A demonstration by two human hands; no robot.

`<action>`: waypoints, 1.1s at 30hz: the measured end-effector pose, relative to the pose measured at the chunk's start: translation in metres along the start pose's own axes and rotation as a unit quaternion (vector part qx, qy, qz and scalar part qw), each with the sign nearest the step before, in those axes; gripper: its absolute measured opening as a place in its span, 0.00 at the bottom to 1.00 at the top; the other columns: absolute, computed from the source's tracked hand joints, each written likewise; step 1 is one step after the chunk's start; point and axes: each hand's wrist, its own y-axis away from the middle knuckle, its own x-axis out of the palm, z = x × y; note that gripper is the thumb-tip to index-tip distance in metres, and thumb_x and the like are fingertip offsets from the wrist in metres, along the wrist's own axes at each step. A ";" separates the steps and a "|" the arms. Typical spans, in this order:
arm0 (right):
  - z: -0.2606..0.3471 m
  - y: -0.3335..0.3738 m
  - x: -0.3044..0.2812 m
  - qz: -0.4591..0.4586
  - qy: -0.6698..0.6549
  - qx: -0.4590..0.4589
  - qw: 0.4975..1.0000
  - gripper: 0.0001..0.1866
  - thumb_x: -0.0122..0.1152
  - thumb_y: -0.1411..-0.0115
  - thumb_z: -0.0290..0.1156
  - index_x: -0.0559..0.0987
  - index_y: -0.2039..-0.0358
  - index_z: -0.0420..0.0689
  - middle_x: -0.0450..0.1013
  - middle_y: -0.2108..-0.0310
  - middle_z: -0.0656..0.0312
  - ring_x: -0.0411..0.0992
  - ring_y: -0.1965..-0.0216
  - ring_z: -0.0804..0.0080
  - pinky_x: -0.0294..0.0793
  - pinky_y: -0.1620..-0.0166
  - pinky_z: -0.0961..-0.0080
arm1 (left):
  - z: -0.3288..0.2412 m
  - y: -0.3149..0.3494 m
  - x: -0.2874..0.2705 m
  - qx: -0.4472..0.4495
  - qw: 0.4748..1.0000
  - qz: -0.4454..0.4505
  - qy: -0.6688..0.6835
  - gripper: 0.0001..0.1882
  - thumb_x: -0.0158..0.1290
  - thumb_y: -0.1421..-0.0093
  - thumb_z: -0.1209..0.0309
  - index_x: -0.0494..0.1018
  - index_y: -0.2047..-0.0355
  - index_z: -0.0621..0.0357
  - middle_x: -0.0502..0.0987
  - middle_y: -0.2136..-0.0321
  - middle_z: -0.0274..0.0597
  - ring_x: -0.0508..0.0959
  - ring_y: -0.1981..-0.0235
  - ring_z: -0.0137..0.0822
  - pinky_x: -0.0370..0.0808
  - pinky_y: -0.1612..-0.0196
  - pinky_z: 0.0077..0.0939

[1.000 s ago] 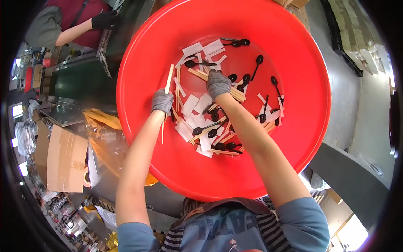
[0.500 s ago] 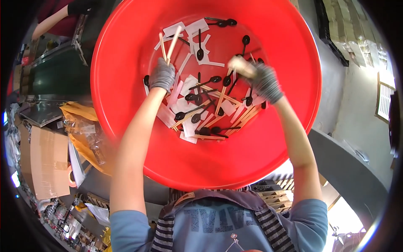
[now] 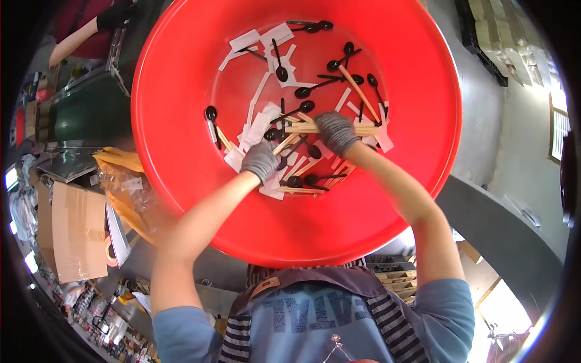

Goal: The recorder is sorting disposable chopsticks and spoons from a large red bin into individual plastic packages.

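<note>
A large red tub (image 3: 181,91) stands before me, with both gloved hands inside it. My right hand (image 3: 336,133), in a grey knit glove, is closed round a bundle of wooden chopsticks (image 3: 298,128) lying crosswise, its ends jutting out on both sides. Lower and to the left, my left hand (image 3: 260,162) grips a few chopsticks (image 3: 283,146) pointing up and right; its fingertips are partly hidden. Around them on the tub's bottom lie several black plastic spoons (image 3: 281,74), white paper slips (image 3: 244,40) and loose chopsticks (image 3: 357,91).
At left, a cardboard box (image 3: 78,230) and an orange padded bag (image 3: 121,199) with clear plastic stand beside the tub. Another person's bare forearm (image 3: 75,41) shows at upper left near a dark green surface (image 3: 85,115). A grey curved band (image 3: 502,218) runs along the right.
My right hand has moved left and down with its chopstick bundle, now lying level. My left hand has dropped lower and to the right. Spoons and chopsticks at the upper right have shifted.
</note>
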 end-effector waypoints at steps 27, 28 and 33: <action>-0.065 0.038 -0.106 -0.098 -0.719 0.081 0.684 0.10 0.51 0.42 0.31 0.70 0.64 0.38 0.72 0.72 0.60 0.72 0.71 0.70 0.74 0.65 0.75 | -0.020 -0.047 -0.010 -0.126 0.975 -0.160 0.091 0.16 0.54 0.51 0.59 0.70 0.66 0.55 0.75 0.71 0.53 0.75 0.66 0.50 0.71 0.63 0.40; -0.061 0.046 -0.104 -0.060 -0.731 0.108 0.671 0.12 0.54 0.45 0.32 0.69 0.65 0.37 0.70 0.75 0.58 0.73 0.68 0.66 0.76 0.63 0.70 | -0.028 -0.051 -0.002 -0.190 0.971 -0.135 0.048 0.17 0.55 0.52 0.59 0.70 0.65 0.54 0.75 0.68 0.52 0.75 0.64 0.50 0.72 0.61 0.40; -0.016 0.093 -0.109 0.034 -0.827 0.148 0.541 0.20 0.61 0.50 0.27 0.66 0.58 0.40 0.69 0.76 0.60 0.72 0.74 0.67 0.77 0.68 0.68 | -0.024 -0.045 0.003 -0.104 0.961 -0.138 0.215 0.16 0.56 0.55 0.64 0.72 0.67 0.61 0.76 0.75 0.50 0.77 0.67 0.44 0.72 0.65 0.36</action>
